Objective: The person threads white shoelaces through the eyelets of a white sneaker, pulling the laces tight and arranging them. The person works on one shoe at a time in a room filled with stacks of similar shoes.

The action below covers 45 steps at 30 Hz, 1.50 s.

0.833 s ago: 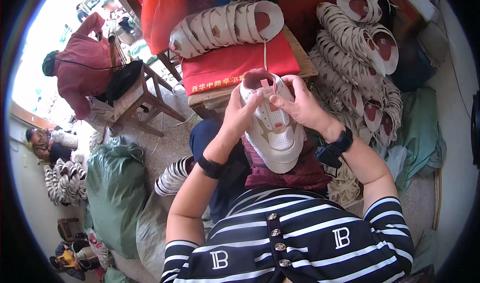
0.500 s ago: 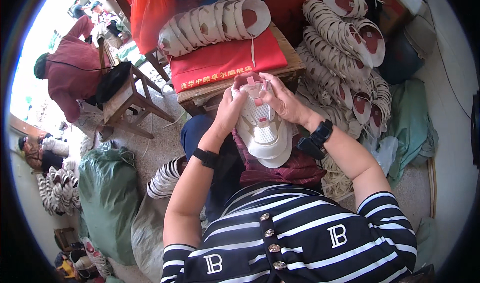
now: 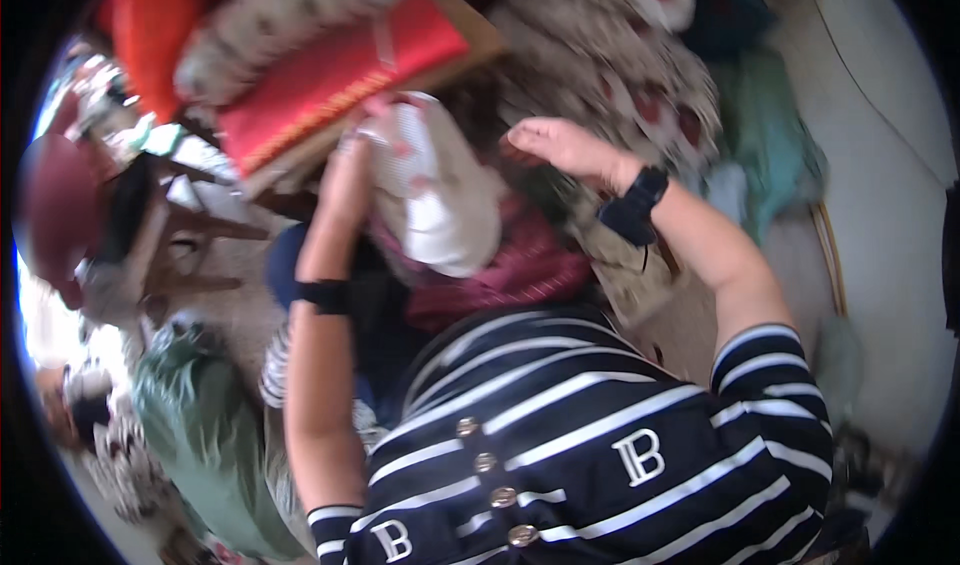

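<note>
White shoe over maroon lap cloth, near side of wooden table | left hand: closed on its far left side | right hand: newly off it, half-curled, cannot tell if empty | hold now one-handed

Count: one left hand; one right hand. One shoe, at left hand. Beyond left hand: one red cloth, one row of nested uppers, individual uppers too blurred to count. Four shirt buttons, below both hands.
</note>
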Each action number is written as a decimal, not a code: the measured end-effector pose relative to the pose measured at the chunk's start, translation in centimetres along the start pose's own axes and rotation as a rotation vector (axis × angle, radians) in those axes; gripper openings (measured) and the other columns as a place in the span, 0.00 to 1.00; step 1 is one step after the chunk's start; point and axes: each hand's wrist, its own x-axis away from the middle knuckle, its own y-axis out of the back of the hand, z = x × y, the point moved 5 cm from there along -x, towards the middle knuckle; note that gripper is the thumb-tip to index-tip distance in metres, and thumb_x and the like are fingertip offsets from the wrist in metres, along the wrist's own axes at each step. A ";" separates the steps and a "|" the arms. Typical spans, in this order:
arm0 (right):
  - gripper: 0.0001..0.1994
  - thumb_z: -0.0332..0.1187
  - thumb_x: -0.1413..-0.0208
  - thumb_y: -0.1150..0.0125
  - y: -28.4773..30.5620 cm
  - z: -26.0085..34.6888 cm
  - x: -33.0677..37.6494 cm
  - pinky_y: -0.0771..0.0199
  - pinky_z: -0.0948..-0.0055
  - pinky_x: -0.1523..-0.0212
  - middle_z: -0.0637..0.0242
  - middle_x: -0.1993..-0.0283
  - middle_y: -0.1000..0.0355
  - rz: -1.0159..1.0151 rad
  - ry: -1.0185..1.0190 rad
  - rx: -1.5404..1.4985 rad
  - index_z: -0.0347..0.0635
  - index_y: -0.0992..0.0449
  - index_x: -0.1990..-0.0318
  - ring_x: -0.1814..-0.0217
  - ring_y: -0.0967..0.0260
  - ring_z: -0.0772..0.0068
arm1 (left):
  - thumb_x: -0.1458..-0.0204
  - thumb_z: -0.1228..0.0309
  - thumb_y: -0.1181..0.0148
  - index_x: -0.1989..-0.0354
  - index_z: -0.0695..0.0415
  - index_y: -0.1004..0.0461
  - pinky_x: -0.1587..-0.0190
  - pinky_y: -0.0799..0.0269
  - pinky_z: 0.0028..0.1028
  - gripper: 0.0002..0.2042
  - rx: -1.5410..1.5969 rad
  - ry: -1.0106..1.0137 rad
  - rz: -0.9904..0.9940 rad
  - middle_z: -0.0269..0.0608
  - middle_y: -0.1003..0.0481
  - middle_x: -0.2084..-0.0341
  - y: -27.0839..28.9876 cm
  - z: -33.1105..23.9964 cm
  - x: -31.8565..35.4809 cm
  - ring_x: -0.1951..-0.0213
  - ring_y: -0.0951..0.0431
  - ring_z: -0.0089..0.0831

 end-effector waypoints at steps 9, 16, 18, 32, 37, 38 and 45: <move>0.12 0.37 0.38 0.39 8.5 -21.2 24.8 0.25 0.74 0.63 0.66 0.63 0.21 -0.711 -0.707 -0.070 0.39 0.18 0.55 0.63 0.25 0.74 | 0.33 0.49 0.52 0.35 0.60 0.30 0.41 0.32 0.31 0.29 0.187 0.271 -0.003 0.39 0.23 0.47 -0.2 0.6 0.9 0.47 0.24 0.29; 0.16 0.44 0.40 0.32 3.5 -25.2 19.1 0.27 0.71 0.65 0.67 0.69 0.22 -0.735 -0.633 0.174 0.38 0.19 0.59 0.68 0.26 0.74 | 0.33 0.48 0.51 0.31 0.61 0.34 0.37 0.33 0.33 0.32 0.167 0.347 -0.090 0.43 0.26 0.42 1.5 1.0 1.7 0.41 0.27 0.33; 0.17 0.45 0.42 0.30 2.9 -25.5 17.6 0.28 0.70 0.66 0.66 0.71 0.22 -0.835 -0.623 0.205 0.37 0.20 0.63 0.70 0.27 0.72 | 0.33 0.46 0.50 0.31 0.61 0.34 0.37 0.34 0.34 0.32 0.117 0.357 -0.157 0.43 0.27 0.41 1.6 0.3 2.5 0.41 0.27 0.33; 0.12 0.39 0.33 0.38 4.0 -27.9 20.7 0.29 0.75 0.73 0.69 0.68 0.26 -0.710 -0.750 -0.229 0.38 0.24 0.58 0.72 0.28 0.79 | 0.35 0.72 0.41 0.30 0.67 0.39 0.37 0.34 0.30 0.26 -0.101 0.127 0.050 0.45 0.27 0.41 -0.5 -7.6 9.3 0.41 0.27 0.29; 0.14 0.40 0.32 0.40 4.9 -25.2 20.7 0.30 0.75 0.74 0.69 0.67 0.26 -0.620 -0.694 0.027 0.36 0.24 0.56 0.71 0.28 0.78 | 0.35 0.70 0.39 0.34 0.66 0.33 0.38 0.34 0.29 0.24 -0.184 0.147 0.038 0.43 0.26 0.42 -0.5 -9.1 11.2 0.41 0.27 0.29; 0.14 0.41 0.32 0.40 5.0 -24.9 20.6 0.29 0.74 0.74 0.68 0.67 0.26 -0.582 -0.659 0.099 0.35 0.25 0.56 0.70 0.27 0.78 | 0.35 0.70 0.39 0.34 0.66 0.32 0.39 0.33 0.28 0.23 -0.158 0.139 0.053 0.43 0.25 0.43 -0.7 -9.7 11.6 0.42 0.26 0.29; 0.13 0.38 0.29 0.49 6.3 -24.2 20.7 0.23 0.71 0.74 0.58 0.58 0.19 -0.544 -0.789 0.020 0.34 0.26 0.53 0.66 0.20 0.68 | 0.35 0.68 0.38 0.37 0.67 0.30 0.39 0.33 0.28 0.22 -0.047 0.128 0.073 0.43 0.24 0.44 -1.6 -10.6 13.1 0.43 0.24 0.29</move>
